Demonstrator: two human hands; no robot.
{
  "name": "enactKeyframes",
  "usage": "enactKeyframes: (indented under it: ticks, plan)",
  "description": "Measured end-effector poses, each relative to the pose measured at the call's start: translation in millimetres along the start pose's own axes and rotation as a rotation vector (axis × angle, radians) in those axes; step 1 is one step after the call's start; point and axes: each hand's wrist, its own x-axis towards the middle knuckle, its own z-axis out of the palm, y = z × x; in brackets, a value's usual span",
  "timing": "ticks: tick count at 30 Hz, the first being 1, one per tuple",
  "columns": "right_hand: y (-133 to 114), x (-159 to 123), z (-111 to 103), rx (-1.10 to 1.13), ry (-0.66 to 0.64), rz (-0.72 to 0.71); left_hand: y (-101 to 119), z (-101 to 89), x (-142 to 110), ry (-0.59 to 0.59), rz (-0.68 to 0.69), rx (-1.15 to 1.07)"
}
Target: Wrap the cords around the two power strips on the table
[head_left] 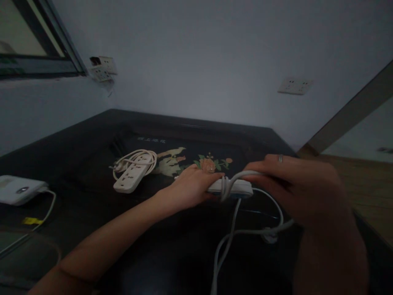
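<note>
White power strip (245,187) sits right of centre in the frame on the dark worktop (92,132), long axis running roughly left to right — left hand (193,186) clamped over its left part, right hand (299,184) just above its right end, fingers closed on the white cord (236,177) looped around the strip's middle. Cord slack trails to the lower centre; second power strip (132,177), ringed by its coiled cord, lies apart, left of centre. No container noted.

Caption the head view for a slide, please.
Left hand holds a power strip, right hand the cord looped around it; a second strip lies to the left.
</note>
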Motion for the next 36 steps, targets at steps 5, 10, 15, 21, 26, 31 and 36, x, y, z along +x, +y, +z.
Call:
enactKeyframes:
  ticks: [5, 10, 15, 21, 26, 31, 36]
  plan:
    - [16.7, 2.6, 6.9, 0.104, 0.016, 0.143, 4.4, -6.9, -5.0, -0.029, 0.146, -0.118]
    - [29.0, 5.1, 26.3, 0.255, 0.008, 0.259, 8.6, -4.3, -1.5, -0.116, 0.157, -0.077]
    - [48.1, 6.8, 41.6, 0.382, 0.010, 0.403, 8.7, -4.3, -1.5, -0.119, 0.177, -0.021]
    - [73.9, 2.8, 54.9, 0.585, 0.080, 0.524, 8.5, -13.4, -5.0, -0.095, 0.202, -0.002]
    - [82.2, 1.0, 62.9, 0.794, 0.039, 0.643, 12.8, -17.6, -5.4, -0.054, 0.255, -0.029]
    - [83.0, 3.9, 64.5, 0.992, -0.064, 0.723, 14.7, -27.1, -7.9, 0.074, 0.221, -0.100]
    - [83.0, 6.4, 69.3, 0.985, -0.181, 0.687, 12.4, -40.9, -14.9, 0.245, 0.049, -0.303]
